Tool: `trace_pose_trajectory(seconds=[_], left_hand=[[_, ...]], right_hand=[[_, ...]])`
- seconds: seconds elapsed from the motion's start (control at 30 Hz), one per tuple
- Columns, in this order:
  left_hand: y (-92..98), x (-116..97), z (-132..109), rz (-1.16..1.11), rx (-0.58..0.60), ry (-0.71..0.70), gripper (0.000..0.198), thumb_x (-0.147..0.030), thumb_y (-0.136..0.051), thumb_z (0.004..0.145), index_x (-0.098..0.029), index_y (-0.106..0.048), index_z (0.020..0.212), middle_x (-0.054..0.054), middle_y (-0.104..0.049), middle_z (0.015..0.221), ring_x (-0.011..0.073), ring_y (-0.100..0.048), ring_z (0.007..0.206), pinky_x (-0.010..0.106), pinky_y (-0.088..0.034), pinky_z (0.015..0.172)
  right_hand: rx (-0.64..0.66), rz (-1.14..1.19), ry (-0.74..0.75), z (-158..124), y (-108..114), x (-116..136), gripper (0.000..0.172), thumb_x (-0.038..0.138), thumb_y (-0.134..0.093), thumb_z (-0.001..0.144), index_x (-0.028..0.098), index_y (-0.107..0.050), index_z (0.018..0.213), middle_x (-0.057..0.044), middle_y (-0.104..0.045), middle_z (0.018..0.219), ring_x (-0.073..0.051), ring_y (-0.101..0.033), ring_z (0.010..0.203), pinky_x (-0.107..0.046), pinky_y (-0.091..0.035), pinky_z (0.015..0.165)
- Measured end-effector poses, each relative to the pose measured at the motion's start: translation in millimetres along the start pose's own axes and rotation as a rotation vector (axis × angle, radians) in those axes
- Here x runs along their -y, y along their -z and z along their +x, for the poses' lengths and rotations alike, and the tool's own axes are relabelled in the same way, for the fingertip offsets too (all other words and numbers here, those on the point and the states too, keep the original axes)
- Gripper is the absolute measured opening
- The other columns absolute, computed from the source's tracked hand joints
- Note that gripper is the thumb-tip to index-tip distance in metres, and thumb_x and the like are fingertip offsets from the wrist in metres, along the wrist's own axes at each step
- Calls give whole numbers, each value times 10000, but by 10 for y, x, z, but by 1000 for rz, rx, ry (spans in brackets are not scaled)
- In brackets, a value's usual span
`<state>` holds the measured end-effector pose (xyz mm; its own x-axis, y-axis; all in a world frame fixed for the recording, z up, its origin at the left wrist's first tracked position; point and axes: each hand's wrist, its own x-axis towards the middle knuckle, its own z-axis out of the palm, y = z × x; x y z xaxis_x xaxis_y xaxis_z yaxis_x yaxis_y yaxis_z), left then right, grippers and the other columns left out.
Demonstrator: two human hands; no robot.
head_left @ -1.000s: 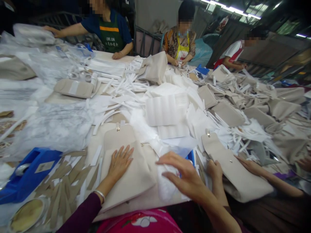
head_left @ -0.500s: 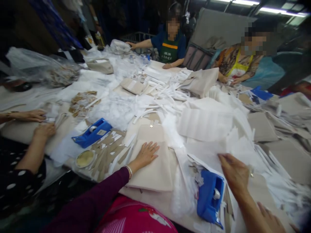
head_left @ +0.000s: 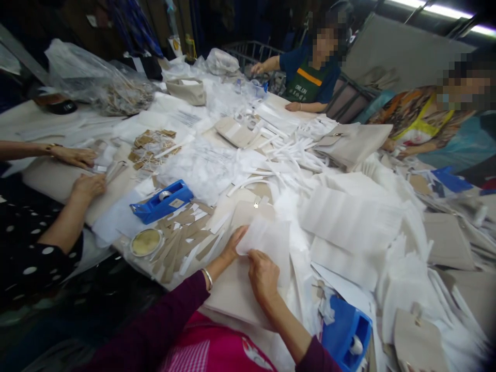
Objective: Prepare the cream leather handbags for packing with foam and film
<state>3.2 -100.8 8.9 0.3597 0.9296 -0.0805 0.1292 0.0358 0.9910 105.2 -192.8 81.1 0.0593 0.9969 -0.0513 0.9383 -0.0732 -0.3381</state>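
Both hands up on a thin translucent white foam sheet [head_left: 267, 243], lifted by its edges: the left hand [head_left: 232, 247], a silver bangle [head_left: 207, 279] at its wrist, with fingers closed on the sheet's left edge, and the right hand [head_left: 263, 276] pinching the lower edge. Two separate holds, so the sheet stays spread rather than crumpled. Directly beneath, a flat beige faux-leather bag [head_left: 236, 294], a small metal clasp [head_left: 256, 205] on its flap, lying on the table [head_left: 279, 106], the flat surface keeping it steady under the sheet. Left of the bag, a blue plastic tape dispenser [head_left: 163, 201] beside scattered tan paper strips [head_left: 178, 240], all close at hand. Just right of the bag, a second blue tape dispenser [head_left: 346, 330], and beyond it loose white foam sheets [head_left: 351, 222]. Well left of the bag, a co-worker's two hands [head_left: 87, 175] pressing on another beige bag [head_left: 46, 178], pinning it in place.
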Motion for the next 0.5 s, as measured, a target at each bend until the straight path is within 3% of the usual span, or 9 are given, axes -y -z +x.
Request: trace_pose_trajectory(seconds=[0.07,0.13,0.23,0.33,0.43,0.5], left_hand=[[91,-22,62,-228,-65,115,593,-542,-214,916,-134,-575,1151,117,-628,1019,229,-576,975,380,-461,877],[154,-33,99,-291,-120,216,545,-553,-384,871,-129,-555,1168,100,-618,988,215,-583,924,360,-461,856],[180,0,129,-103,-128,262,506,-267,-651,723,-151,-523,1198,44,-595,931,171,-567,857,311,-451,833],[152,66,148,3,-135,264,530,-86,-568,685,-179,-506,1203,-8,-565,836,129,-546,773,268,-448,779],[123,98,152,51,-167,257,520,-75,-531,695,-188,-502,1201,-18,-544,813,122,-534,756,260,-444,766],[117,87,135,88,-191,248,515,-78,-525,701,-190,-502,1203,-6,-544,846,128,-535,777,269,-444,781]], right_hand=[[44,-34,23,11,-14,35,256,111,-447,885,239,-668,868,-18,-699,880,-179,-620,879,-248,-398,691],[83,-52,33,26,5,61,255,96,-456,871,238,-667,863,-22,-696,898,-189,-616,905,-255,-410,702],[160,-23,39,85,63,67,199,166,-490,880,238,-675,884,-38,-693,960,-212,-611,955,-272,-439,728],[258,104,117,246,123,-36,214,314,-484,914,244,-665,1005,-40,-691,1013,-206,-621,947,-285,-473,761],[197,138,205,478,105,-279,302,258,-414,945,192,-595,1178,-76,-643,1173,-193,-579,1071,-309,-453,901],[107,35,230,596,34,-472,357,181,-428,922,152,-538,1260,-111,-535,1334,-226,-442,1258,-395,-338,1051]])
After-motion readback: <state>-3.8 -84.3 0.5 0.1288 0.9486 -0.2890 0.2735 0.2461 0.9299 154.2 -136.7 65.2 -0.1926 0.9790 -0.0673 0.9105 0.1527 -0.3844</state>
